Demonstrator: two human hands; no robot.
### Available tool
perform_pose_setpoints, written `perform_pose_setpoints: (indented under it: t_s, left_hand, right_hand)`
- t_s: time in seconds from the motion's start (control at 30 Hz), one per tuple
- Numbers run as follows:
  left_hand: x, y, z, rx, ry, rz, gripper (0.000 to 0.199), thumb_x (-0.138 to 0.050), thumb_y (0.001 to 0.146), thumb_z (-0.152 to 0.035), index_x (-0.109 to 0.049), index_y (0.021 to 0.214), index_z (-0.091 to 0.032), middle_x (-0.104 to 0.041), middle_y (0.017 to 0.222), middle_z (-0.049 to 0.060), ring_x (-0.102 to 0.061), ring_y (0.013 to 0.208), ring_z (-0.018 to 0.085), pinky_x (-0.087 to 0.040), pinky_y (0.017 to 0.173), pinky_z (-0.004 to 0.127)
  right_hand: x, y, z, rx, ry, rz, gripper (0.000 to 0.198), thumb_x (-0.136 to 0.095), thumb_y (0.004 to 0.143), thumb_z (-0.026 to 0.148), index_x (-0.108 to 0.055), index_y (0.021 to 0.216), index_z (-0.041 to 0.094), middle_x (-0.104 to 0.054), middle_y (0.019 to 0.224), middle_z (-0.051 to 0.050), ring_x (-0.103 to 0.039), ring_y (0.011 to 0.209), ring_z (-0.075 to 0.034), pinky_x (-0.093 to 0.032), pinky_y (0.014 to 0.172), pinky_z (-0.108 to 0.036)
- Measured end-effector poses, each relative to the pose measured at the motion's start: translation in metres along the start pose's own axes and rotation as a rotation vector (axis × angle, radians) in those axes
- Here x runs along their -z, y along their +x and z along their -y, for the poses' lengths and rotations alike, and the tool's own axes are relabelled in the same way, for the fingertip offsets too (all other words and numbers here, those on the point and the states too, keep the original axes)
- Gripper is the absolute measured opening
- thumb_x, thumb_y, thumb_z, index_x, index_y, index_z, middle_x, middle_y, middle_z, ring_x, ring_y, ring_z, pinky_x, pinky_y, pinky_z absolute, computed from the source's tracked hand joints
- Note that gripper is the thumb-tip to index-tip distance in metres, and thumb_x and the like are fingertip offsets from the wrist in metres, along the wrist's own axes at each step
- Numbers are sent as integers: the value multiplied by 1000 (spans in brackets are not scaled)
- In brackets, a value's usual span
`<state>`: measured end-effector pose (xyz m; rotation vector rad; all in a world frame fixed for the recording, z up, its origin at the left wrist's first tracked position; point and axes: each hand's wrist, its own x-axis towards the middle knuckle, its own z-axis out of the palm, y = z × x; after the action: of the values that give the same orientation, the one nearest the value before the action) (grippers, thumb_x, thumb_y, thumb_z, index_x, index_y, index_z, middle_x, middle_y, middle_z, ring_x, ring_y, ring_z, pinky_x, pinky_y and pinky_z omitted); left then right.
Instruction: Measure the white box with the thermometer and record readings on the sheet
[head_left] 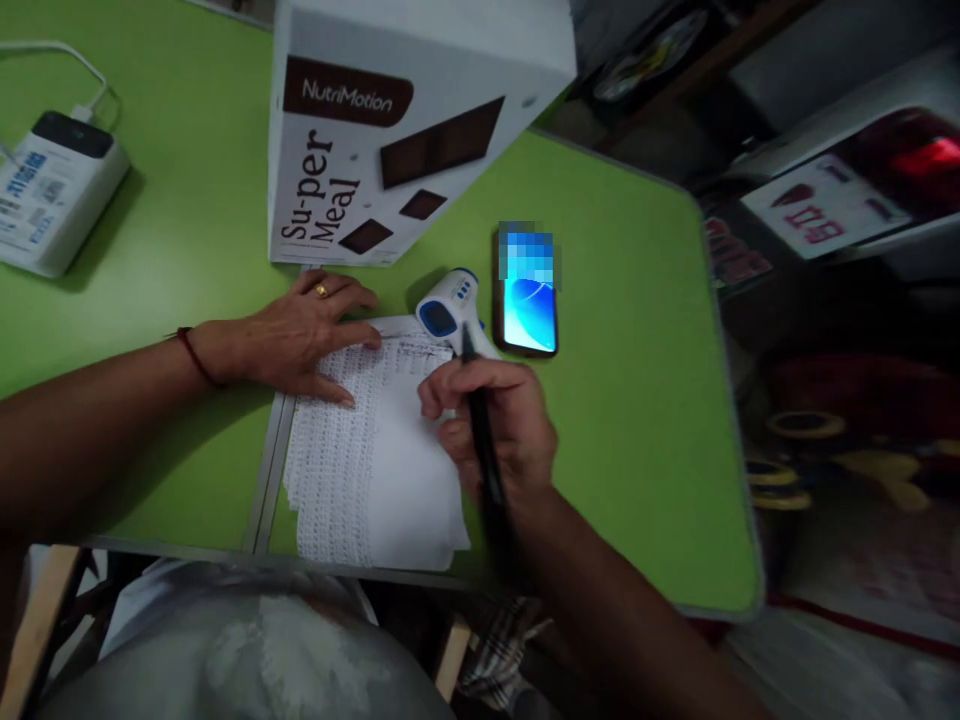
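Observation:
My left hand (pixel 315 335) lies with its fingers spread over the upper left of several sheets of paper (pixel 412 460). Rows of small handwriting or print cover the left part of the top sheet, while its right part is blank. Above the sheets' right side, my right hand (pixel 499 420) grips a dark pen (pixel 484 440), which is partly blurred. Just beyond that hand lies a white and blue infrared thermometer (pixel 450 300), its handle partly hidden. A smartphone (pixel 529 310) with a lit blue screen rests to the right of the thermometer.
A large white box (pixel 337 170) with brown pictures stands at the back of the green folding table (pixel 637 420). At the left is a white power bank or charger (pixel 67 190) with a cable. Crowded shelves and a motorbike-like red light (pixel 922 155) border the right side.

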<state>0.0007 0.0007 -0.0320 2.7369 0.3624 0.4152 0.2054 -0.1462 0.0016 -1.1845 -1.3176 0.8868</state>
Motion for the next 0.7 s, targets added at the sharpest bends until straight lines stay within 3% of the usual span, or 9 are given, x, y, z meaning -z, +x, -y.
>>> perform_pose_setpoints:
  t_s: [0.1, 0.2, 0.4, 0.5, 0.7]
  left_hand:
    - [1, 1, -1, -11, 11, 22, 68, -71, 77, -73, -63, 126, -26, -56, 142, 16, -47, 132, 39, -30, 114, 62]
    - [1, 1, 0, -9, 13, 26, 68, -69, 78, -74, -63, 125, -26, -55, 142, 15, -47, 132, 38, -30, 114, 60]
    - [2, 1, 1, -7, 17, 43, 69, -66, 80, -75, -62, 127, -25, -54, 143, 17, -47, 133, 40, -30, 114, 60]
    - [4, 1, 1, -10, 12, 44, 68, -65, 81, -75, -61, 128, -25, -54, 143, 16, -46, 134, 39, -30, 114, 60]
    - [3, 1, 1, 4, -1, 45, 68, -68, 79, -74, -62, 127, -27, -54, 144, 15, -45, 134, 39, -29, 115, 60]
  right_hand:
    - [-2, -9, -22, -161, 70, -85, 36, -60, 90, 62, -67, 86, 27, -52, 62, 3, -48, 55, -14, -38, 49, -30]
    - [1, -9, -34, -207, 92, -187, 31, -59, 88, 53, -72, 95, 26, -55, 62, 3, -49, 55, -14, -34, 47, -28]
    - [2, 1, -34, -162, -226, -282, 2, -66, 73, 24, -66, 75, 24, -57, 58, 5, -50, 50, -12, -40, 47, -27]
    - [-1, 2, -32, -122, -340, -316, 5, -66, 68, 21, -62, 70, 24, -58, 58, 5, -49, 49, -11, -41, 45, -27]
    - [-5, 4, -31, -65, -333, -308, 12, -63, 68, 16, -58, 64, 25, -57, 55, 6, -52, 50, -12, -45, 46, -27]
